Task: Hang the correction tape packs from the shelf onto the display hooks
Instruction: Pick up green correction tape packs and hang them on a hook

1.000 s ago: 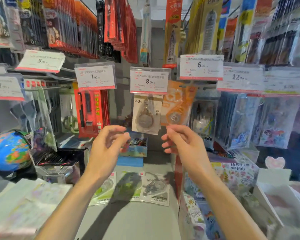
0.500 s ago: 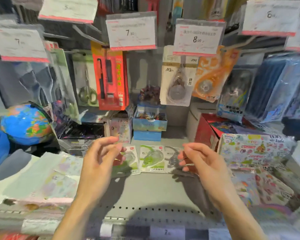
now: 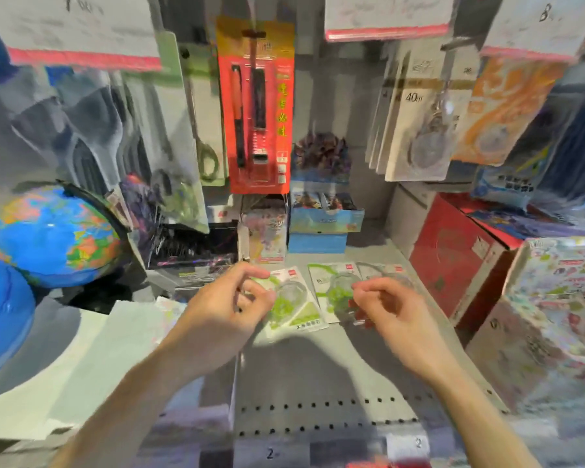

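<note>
Left of the red box, three packs are lying flat on the shelf, so most of the hanging is, I judge, not yet done. The left hand is hovering with fingers curled over the left pack, grasping nothing. The middle pack and right pack are lying beside it, the right hand reaching loosely curled above them. Hung packs are showing above the box.
</note>
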A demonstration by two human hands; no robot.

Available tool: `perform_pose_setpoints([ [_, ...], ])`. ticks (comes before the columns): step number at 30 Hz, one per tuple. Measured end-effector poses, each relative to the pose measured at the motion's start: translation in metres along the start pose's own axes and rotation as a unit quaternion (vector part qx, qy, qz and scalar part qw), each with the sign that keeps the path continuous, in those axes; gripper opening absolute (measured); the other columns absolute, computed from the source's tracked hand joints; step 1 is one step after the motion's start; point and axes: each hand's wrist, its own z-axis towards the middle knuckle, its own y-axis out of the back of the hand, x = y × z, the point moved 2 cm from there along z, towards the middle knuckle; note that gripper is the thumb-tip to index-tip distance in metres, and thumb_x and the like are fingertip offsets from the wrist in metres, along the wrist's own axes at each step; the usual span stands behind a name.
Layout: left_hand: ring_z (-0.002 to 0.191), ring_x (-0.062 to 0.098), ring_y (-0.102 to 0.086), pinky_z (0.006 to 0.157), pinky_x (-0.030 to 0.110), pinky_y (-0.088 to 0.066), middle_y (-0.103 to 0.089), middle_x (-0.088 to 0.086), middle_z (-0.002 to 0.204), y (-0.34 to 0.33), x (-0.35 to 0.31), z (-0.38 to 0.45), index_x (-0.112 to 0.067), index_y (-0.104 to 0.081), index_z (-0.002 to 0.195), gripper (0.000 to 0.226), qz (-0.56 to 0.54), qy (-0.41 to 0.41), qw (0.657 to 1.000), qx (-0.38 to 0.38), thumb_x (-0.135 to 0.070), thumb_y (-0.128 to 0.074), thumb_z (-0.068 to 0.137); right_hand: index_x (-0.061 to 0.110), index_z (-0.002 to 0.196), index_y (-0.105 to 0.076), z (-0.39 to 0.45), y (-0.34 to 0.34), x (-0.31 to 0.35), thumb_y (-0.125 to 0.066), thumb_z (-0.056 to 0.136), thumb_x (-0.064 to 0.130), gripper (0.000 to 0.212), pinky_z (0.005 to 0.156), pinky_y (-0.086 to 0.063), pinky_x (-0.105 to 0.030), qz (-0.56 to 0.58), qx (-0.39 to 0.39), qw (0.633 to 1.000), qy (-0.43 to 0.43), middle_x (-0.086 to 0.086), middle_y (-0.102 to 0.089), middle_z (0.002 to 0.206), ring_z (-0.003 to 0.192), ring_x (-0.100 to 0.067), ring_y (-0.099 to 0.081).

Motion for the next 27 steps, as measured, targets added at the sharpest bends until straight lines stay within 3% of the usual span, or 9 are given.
perform_pose_setpoints([
  [3, 0.074, 0.002, -0.063, 0.074, 0.025, -0.048, -0.070, -0.010, 0.091, -0.007, -0.004, 0.016, -0.039, -0.059, 0.112, 0.025, 0.095, -0.023, 0.995, 0.028, -0.045, -0.063, 0.088, 0.030, 0.086, -0.072, 0.027, -0.007, -0.010, -0.068, 0.098, 0.014, 0.020, 0.067, -0.050, -0.010, -0.125, 0.021, 0.991, 0.033, 0.004, -0.074, 0.080, 0.070, 0.004, -0.065],
  [5, 0.080, -0.001, -0.059, 0.071, 0.018, -0.038, -0.065, -0.015, 0.103, -0.017, -0.007, 0.029, -0.037, -0.055, 0.123, 0.031, 0.192, -0.029, 0.979, 0.063, -0.044, -0.061, 0.094, 0.034, 0.085, -0.069, 0.048, -0.010, -0.017, -0.070, 0.096, 0.018, 0.019, 0.078, -0.049, -0.011, -0.216, 0.031, 0.974, 0.065, 0.014, -0.073, 0.089, 0.084, 0.003, -0.066],
  [7, 0.099, 0.006, -0.059, 0.080, 0.022, -0.036, -0.059, -0.010, 0.123, -0.029, -0.009, 0.043, -0.032, -0.048, 0.137, 0.044, 0.266, -0.026, 0.958, 0.103, -0.045, -0.058, 0.095, 0.026, 0.103, -0.074, 0.065, -0.013, -0.024, -0.070, 0.096, 0.028, 0.009, 0.095, -0.046, -0.027, -0.309, 0.049, 0.947, 0.076, 0.005, -0.071, 0.107, 0.108, -0.014, -0.064],
  [10, 0.134, 0.024, -0.048, 0.108, 0.035, -0.038, -0.045, 0.003, 0.146, -0.045, -0.006, 0.061, -0.022, -0.036, 0.151, 0.063, 0.340, 0.013, 0.930, 0.138, -0.046, -0.055, 0.096, 0.015, 0.132, -0.066, 0.081, -0.016, -0.033, -0.062, 0.098, 0.046, 0.046, 0.110, -0.041, -0.040, -0.399, 0.103, 0.910, 0.053, -0.008, -0.064, 0.135, 0.130, -0.029, -0.054],
  [13, 0.134, 0.031, -0.048, 0.108, 0.044, -0.041, -0.041, 0.010, 0.145, -0.056, -0.001, 0.071, -0.014, -0.036, 0.151, 0.067, 0.390, 0.050, 0.906, 0.157, -0.047, -0.055, 0.096, 0.017, 0.131, -0.065, 0.084, -0.017, -0.039, -0.057, 0.100, 0.049, 0.046, 0.107, -0.044, -0.043, -0.411, 0.159, 0.896, 0.048, -0.007, -0.066, 0.133, 0.128, -0.029, -0.057],
  [17, 0.123, 0.031, -0.052, 0.099, 0.043, -0.044, -0.042, 0.010, 0.132, -0.066, 0.005, 0.078, -0.011, -0.046, 0.139, 0.062, 0.426, 0.073, 0.886, 0.169, -0.050, -0.057, 0.093, 0.020, 0.133, -0.064, 0.083, -0.003, -0.048, -0.060, 0.098, 0.051, 0.047, 0.107, -0.044, -0.039, -0.398, 0.187, 0.896, 0.057, -0.001, -0.065, 0.131, 0.125, -0.023, -0.058],
  [25, 0.118, 0.026, -0.050, 0.093, 0.039, -0.042, -0.047, 0.004, 0.121, -0.066, 0.011, 0.083, -0.017, -0.055, 0.121, 0.046, 0.418, 0.080, 0.891, 0.158, -0.052, -0.059, 0.091, 0.025, 0.128, -0.066, 0.083, 0.005, -0.051, -0.062, 0.098, 0.051, 0.040, 0.103, -0.042, -0.036, -0.383, 0.194, 0.900, 0.078, 0.004, -0.062, 0.124, 0.120, -0.019, -0.055],
  [27, 0.123, 0.025, -0.050, 0.096, 0.038, -0.042, -0.049, 0.002, 0.127, -0.065, 0.014, 0.082, -0.019, -0.054, 0.127, 0.049, 0.404, 0.073, 0.900, 0.146, -0.051, -0.060, 0.090, 0.027, 0.130, -0.066, 0.084, 0.004, -0.049, -0.061, 0.097, 0.053, 0.042, 0.103, -0.039, -0.030, -0.376, 0.178, 0.906, 0.081, 0.007, -0.061, 0.129, 0.125, -0.015, -0.051],
])
